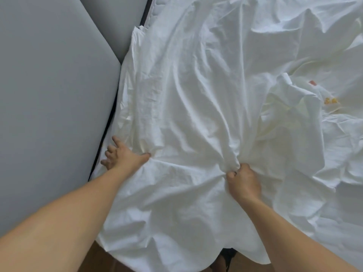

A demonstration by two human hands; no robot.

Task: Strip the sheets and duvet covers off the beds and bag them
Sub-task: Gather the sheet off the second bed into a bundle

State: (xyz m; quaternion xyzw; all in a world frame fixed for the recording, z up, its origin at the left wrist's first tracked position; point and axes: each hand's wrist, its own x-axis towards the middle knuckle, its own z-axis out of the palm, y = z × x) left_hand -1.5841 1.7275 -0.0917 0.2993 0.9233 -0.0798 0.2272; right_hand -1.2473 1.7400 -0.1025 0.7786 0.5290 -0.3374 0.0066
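White sheet (186,107) lying loose and rumpled across the bed, right hand (244,182) clenched round a bunched fold, left hand (121,156) open, fingers spread at the sheet's edge beside grey padded panel (49,95)

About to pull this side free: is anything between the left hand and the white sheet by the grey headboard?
Nothing visible. The left hand touches the crumpled white bed sheet beside the grey padded headboard, fingers spread; the right hand grips a bunch of it.
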